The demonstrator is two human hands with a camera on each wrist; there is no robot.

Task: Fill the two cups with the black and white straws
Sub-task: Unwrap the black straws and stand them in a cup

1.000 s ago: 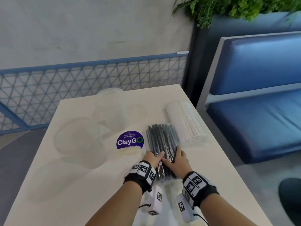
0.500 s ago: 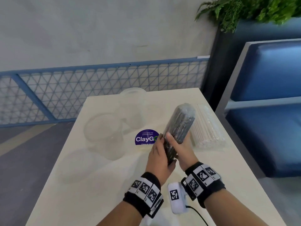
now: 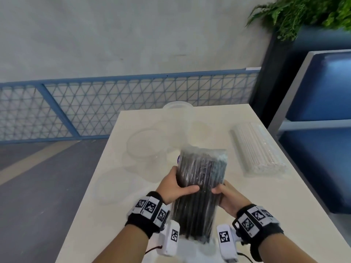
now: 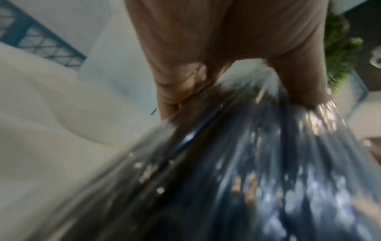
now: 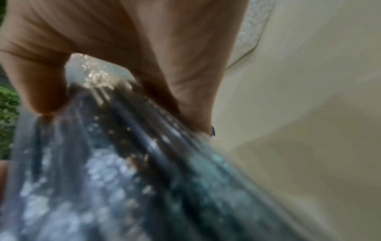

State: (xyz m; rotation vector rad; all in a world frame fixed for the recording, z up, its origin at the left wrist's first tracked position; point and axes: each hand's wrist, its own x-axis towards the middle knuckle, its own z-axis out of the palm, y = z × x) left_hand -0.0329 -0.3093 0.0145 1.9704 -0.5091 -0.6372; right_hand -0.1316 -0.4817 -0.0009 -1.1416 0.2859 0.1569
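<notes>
A clear plastic pack of black straws (image 3: 201,186) is held up off the table, tilted, between both hands. My left hand (image 3: 175,187) grips its left side, thumb across the front. My right hand (image 3: 227,196) grips its right side. Both wrist views, blurred, show the black straw pack (image 4: 237,171) (image 5: 123,163) close up under the fingers. A wrapped pack of white straws (image 3: 256,147) lies on the table to the right. Two clear cups stand beyond the hands: one nearer (image 3: 146,143), one farther back (image 3: 178,114).
The cream table (image 3: 117,196) has its left edge dropping to a grey floor. A blue bench (image 3: 319,149) stands close on the right, with a plant above. A blue mesh fence (image 3: 114,105) runs behind. A purple sticker is mostly hidden behind the black pack.
Both hands lifted the black straw pack off the table and turned it from slanting right to nearly upright, broad side facing me. The head view has shifted left.
</notes>
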